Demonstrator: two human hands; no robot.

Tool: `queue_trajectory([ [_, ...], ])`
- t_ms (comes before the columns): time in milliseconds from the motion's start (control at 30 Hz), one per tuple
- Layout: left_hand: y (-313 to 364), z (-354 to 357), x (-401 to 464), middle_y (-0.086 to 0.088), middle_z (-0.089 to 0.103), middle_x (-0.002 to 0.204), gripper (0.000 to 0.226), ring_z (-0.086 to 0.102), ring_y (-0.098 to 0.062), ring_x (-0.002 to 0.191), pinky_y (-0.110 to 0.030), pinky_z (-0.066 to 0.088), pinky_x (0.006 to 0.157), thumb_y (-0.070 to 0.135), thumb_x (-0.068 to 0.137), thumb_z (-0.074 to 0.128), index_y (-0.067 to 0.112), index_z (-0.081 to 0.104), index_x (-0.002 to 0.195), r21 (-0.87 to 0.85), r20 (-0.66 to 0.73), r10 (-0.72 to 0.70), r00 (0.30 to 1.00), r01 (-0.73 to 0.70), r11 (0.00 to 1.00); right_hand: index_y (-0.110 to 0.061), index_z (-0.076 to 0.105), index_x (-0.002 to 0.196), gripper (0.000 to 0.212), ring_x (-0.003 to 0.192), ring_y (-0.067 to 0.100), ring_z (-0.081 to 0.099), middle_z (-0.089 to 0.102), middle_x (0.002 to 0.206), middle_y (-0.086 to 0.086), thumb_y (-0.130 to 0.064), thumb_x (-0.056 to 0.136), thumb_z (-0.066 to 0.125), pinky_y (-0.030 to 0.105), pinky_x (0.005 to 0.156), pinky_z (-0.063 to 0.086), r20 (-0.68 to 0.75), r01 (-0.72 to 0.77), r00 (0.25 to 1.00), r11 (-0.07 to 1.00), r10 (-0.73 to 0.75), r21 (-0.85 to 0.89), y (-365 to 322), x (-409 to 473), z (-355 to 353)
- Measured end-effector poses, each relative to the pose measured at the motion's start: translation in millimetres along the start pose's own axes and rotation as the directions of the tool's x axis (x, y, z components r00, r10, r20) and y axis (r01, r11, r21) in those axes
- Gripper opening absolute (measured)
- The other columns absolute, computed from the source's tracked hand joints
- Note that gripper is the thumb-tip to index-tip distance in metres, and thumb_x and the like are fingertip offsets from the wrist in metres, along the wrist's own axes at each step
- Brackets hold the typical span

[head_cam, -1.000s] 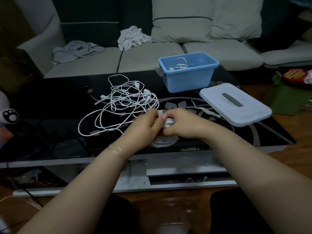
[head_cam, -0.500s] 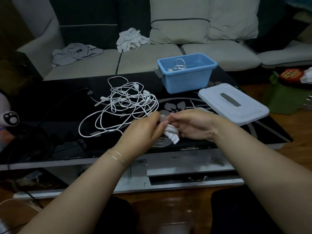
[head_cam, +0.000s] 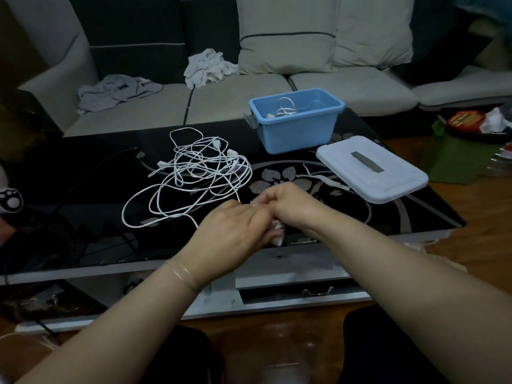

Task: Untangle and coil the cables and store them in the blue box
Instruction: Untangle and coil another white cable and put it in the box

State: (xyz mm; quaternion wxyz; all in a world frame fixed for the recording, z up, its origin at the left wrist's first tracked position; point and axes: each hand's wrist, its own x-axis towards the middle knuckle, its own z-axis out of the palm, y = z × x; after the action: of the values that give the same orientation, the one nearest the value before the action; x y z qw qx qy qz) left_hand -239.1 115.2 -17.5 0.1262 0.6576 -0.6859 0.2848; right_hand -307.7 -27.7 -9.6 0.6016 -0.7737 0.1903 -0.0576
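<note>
My left hand [head_cam: 235, 231] and my right hand [head_cam: 293, 207] meet over the near edge of the black table. Between them they grip a small coiled white cable [head_cam: 278, 237], mostly hidden by the fingers; only its lower end and a plug show. A tangle of white cables [head_cam: 199, 173] lies on the table to the left of my hands, one strand running toward them. The open blue box [head_cam: 296, 126] stands at the table's far side with a coiled white cable [head_cam: 282, 109] inside.
The box's pale lid [head_cam: 371, 170] lies on the table's right part. A black cable [head_cam: 91, 173] runs across the left of the glass table [head_cam: 83, 217]. A sofa with crumpled cloths [head_cam: 119, 88] stands behind. Green bag and packets [head_cam: 465, 126] sit at right.
My hands have closed more tightly around the coil, hiding the loops that showed below them. The plug end that hung out half a second ago now sits under my right hand.
</note>
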Motion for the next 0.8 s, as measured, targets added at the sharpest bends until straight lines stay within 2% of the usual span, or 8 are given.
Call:
queue_trajectory([
  [100, 5.1, 0.2, -1.7, -0.002, 0.057, 0.068, 0.046, 0.056, -0.021, 0.063, -0.034, 0.041, 0.062, 0.037, 0.103, 0.03, 0.01, 0.056, 0.077, 0.02, 0.008, -0.037, 0.999, 0.037, 0.999, -0.021, 0.061, 0.071, 0.019, 0.051, 0.002, 0.053, 0.061, 0.056, -0.008, -0.012, 0.086, 0.068, 0.021, 0.053, 0.044, -0.119, 0.122, 0.985, 0.992, -0.126, -0.039, -0.5, -0.1, 5.3],
  [200, 7.3, -2.0, -3.0, -0.001, 0.056, 0.067, 0.037, 0.055, -0.021, 0.06, -0.034, 0.041, 0.061, 0.034, 0.101, 0.034, 0.012, 0.053, 0.078, 0.007, 0.026, -0.123, 0.992, 0.123, 0.992, -0.021, 0.06, 0.073, 0.018, 0.059, 0.006, 0.055, 0.061, 0.065, -0.004, -0.012, 0.087, 0.067, 0.017, 0.055, 0.044, -0.152, 0.195, 0.968, 0.98, -0.2, -0.045, -3.3, -5.1, 11.2],
  [300, 7.2, -6.8, -4.2, 0.002, 0.056, 0.07, 0.03, 0.054, -0.02, 0.064, -0.031, 0.033, 0.065, 0.034, 0.098, 0.036, 0.013, 0.053, 0.084, -0.032, 0.068, -0.239, 0.969, 0.242, 0.97, -0.021, 0.061, 0.073, 0.017, 0.059, 0.01, 0.055, 0.06, 0.064, -0.003, -0.013, 0.086, 0.068, 0.022, 0.058, 0.045, -0.218, 0.215, 0.952, 0.976, -0.215, -0.026, -5.6, -5.9, 14.4],
  [367, 9.7, -8.2, -4.3, 0.005, 0.057, 0.074, 0.028, 0.054, -0.018, 0.068, -0.033, 0.037, 0.071, 0.035, 0.098, 0.032, 0.016, 0.051, 0.09, -0.075, 0.128, -0.301, 0.945, 0.312, 0.947, -0.022, 0.061, 0.072, 0.017, 0.056, 0.008, 0.054, 0.06, 0.063, -0.004, -0.014, 0.086, 0.068, 0.025, 0.057, 0.046, -0.236, 0.214, 0.946, 0.975, -0.22, -0.055, -5.0, -5.6, 14.9],
  [467, 13.8, -8.2, -5.5, 0.012, 0.054, 0.078, 0.024, 0.05, -0.01, 0.074, -0.035, 0.034, 0.077, 0.037, 0.099, 0.026, 0.023, 0.045, 0.095, -0.216, 0.185, -0.412, 0.892, 0.446, 0.869, -0.023, 0.063, 0.077, 0.011, 0.059, 0.01, 0.057, 0.06, 0.063, -0.008, -0.02, 0.087, 0.065, 0.033, 0.064, 0.052, -0.234, 0.218, 0.936, 0.956, -0.262, -0.198, -4.3, -7.5, 16.4],
  [567, 12.5, -6.7, -7.1, 0.015, 0.048, 0.068, 0.011, 0.046, -0.001, 0.066, -0.03, 0.03, 0.064, 0.031, 0.102, 0.035, 0.036, 0.038, 0.092, -0.365, 0.202, -0.504, 0.84, 0.542, 0.757, -0.022, 0.065, 0.08, 0.008, 0.067, 0.01, 0.059, 0.062, 0.067, -0.008, -0.019, 0.087, 0.064, 0.035, 0.072, 0.052, -0.27, 0.239, 0.918, 0.947, -0.292, -0.213, -4.9, -8.3, 19.9],
  [700, 8.8, -10.4, -5.5, 0.011, 0.053, 0.063, 0.022, 0.051, -0.006, 0.062, -0.025, 0.032, 0.053, 0.031, 0.1, 0.041, 0.045, 0.042, 0.082, -0.498, 0.266, -0.592, 0.761, 0.634, 0.591, -0.021, 0.064, 0.08, 0.008, 0.077, 0.012, 0.062, 0.065, 0.075, -0.007, -0.02, 0.088, 0.063, 0.035, 0.077, 0.051, -0.302, 0.251, 0.901, 0.941, -0.312, -0.225, -5.7, -4.8, 25.6],
  [800, 6.0, -9.8, -5.6, 0.008, 0.052, 0.067, 0.025, 0.05, -0.002, 0.065, -0.019, 0.035, 0.055, 0.028, 0.099, 0.044, 0.042, 0.043, 0.078, -0.523, 0.276, -0.614, 0.74, 0.651, 0.55, -0.02, 0.061, 0.079, 0.011, 0.071, 0.012, 0.06, 0.063, 0.073, -0.007, -0.019, 0.089, 0.063, 0.034, 0.072, 0.051, -0.33, 0.242, 0.899, 0.955, -0.288, -0.174, -7.1, -3.3, 28.5],
])
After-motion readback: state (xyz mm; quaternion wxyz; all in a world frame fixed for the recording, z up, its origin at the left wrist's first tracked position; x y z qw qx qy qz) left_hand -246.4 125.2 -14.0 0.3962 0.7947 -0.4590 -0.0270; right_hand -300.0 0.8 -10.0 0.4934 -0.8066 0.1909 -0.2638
